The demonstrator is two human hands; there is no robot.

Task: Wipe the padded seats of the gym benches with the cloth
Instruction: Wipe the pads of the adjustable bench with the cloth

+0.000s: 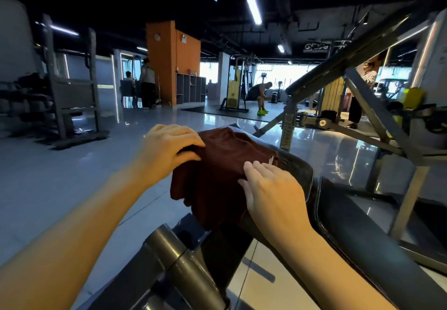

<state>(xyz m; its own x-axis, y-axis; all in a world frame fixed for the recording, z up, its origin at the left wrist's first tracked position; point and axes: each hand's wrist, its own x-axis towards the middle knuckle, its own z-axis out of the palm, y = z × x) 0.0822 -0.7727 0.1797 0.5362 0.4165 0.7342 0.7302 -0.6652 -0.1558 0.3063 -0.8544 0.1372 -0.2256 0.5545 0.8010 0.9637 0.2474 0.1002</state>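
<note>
A dark brown cloth (222,164) lies draped over the black padded seat (296,168) of a gym bench, hanging off its left edge. My left hand (169,150) is at the cloth's upper left, its curled fingers pinching a fold of it. Lower right on the cloth, my right hand (271,188) lies flat with straight fingers pressing down. The bench's longer black pad (367,239) runs toward the lower right.
The bench's grey frame and round tube (174,256) stand below my hands. An inclined bench on a steel frame (362,87) rises at the right. A weight rack (70,97) is at the left. Several people are far back on the glossy tiled floor (72,176).
</note>
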